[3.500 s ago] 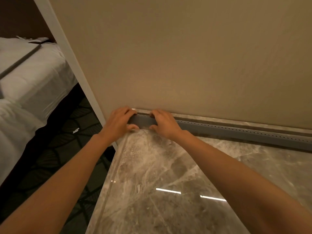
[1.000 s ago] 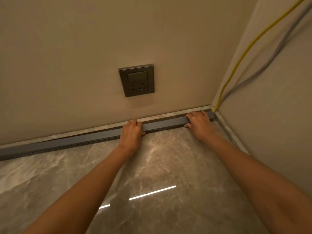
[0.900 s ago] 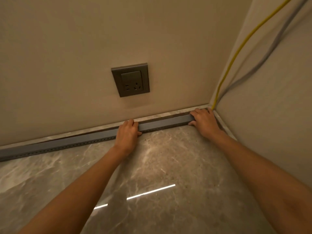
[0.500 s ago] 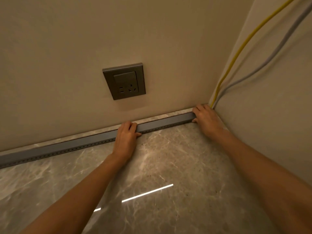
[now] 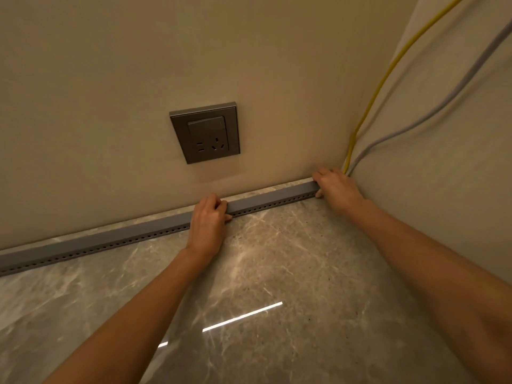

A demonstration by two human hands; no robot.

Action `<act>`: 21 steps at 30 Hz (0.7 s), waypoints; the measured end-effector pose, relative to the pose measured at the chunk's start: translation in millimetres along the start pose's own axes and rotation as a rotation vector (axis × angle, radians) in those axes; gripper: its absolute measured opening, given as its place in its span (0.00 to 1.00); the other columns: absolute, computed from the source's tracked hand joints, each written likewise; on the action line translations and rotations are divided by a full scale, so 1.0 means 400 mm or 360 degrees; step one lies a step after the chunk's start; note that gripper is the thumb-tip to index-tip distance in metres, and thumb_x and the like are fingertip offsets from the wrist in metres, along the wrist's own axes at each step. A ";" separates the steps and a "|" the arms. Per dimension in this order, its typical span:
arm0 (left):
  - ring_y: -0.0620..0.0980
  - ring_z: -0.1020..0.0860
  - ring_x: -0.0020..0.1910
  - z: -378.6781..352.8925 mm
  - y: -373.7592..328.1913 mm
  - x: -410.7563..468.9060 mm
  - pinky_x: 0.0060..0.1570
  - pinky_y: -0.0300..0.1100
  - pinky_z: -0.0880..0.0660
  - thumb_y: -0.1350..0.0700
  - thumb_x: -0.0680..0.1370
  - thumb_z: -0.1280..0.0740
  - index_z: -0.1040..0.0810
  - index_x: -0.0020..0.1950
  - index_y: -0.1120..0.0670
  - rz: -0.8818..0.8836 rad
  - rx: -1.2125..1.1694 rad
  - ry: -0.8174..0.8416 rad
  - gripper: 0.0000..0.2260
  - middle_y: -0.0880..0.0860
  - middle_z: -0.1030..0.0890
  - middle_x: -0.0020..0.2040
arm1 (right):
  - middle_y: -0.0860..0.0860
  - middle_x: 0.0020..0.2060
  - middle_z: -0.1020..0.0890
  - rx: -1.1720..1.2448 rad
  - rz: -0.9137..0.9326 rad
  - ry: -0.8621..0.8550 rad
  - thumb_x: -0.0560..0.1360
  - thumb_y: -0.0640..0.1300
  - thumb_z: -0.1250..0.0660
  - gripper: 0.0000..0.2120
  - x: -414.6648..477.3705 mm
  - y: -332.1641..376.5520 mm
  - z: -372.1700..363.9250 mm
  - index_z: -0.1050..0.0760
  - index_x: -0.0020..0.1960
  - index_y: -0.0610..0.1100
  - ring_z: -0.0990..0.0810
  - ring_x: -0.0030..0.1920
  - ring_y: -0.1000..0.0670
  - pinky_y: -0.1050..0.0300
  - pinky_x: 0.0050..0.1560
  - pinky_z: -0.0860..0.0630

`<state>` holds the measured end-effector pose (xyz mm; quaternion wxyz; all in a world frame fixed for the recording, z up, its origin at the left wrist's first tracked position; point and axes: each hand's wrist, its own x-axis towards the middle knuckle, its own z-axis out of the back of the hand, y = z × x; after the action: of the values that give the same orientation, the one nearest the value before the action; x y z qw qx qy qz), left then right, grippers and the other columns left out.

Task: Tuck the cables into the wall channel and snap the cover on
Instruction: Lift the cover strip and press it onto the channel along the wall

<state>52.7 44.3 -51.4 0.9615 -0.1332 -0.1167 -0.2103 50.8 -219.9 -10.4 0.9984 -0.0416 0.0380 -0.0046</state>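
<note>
Grey plastic cable channel (image 5: 124,237), long and straight with a row of small holes along its front, lies on the glossy brown marble floor (image 5: 277,273), tight against the foot of the beige wall (image 5: 110,79) and running into the corner at the right. Midway along it, the left hand (image 5: 209,220) grips it, fingers curled over the top and thumb on the front face. At the corner end, the right hand (image 5: 336,188) grips it likewise. Just behind that hand, a thin yellow cable (image 5: 388,70) and a thicker pale grey cable (image 5: 443,102) run down the side wall into the corner. A dark grey wall socket (image 5: 205,133) sits above the channel.
</note>
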 end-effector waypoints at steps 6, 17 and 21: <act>0.59 0.23 0.27 -0.002 -0.030 0.002 0.23 0.41 0.28 0.71 0.57 0.22 0.22 0.31 0.64 0.0062 0.0220 0.0008 0.10 0.61 0.23 0.29 | 0.41 0.62 0.26 0.0041 0.0011 -0.0029 0.78 0.39 0.37 0.13 -0.003 -0.018 -0.012 0.29 0.60 0.37 0.28 0.62 0.40 0.48 0.57 0.27; 0.61 0.29 0.60 0.026 -0.118 0.011 0.52 0.52 0.28 0.68 0.78 0.42 0.27 0.58 0.64 0.0457 0.0364 0.0304 0.11 0.62 0.27 0.60 | 0.38 0.64 0.27 0.0109 -0.0141 -0.0078 0.79 0.36 0.40 0.16 -0.024 0.034 -0.033 0.32 0.65 0.34 0.29 0.66 0.40 0.48 0.65 0.30; 0.61 0.29 0.61 0.026 -0.121 0.003 0.58 0.51 0.30 0.67 0.78 0.42 0.32 0.65 0.62 0.0469 0.0305 0.0357 0.16 0.62 0.29 0.62 | 0.38 0.70 0.34 0.0204 -0.0180 -0.0020 0.78 0.36 0.40 0.25 -0.046 0.062 -0.033 0.42 0.72 0.32 0.38 0.72 0.40 0.47 0.73 0.37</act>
<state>31.0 4.7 -31.1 0.9971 -0.0326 -0.0077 -0.0687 31.5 -196.1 -24.0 0.9974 0.0203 0.0289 -0.0631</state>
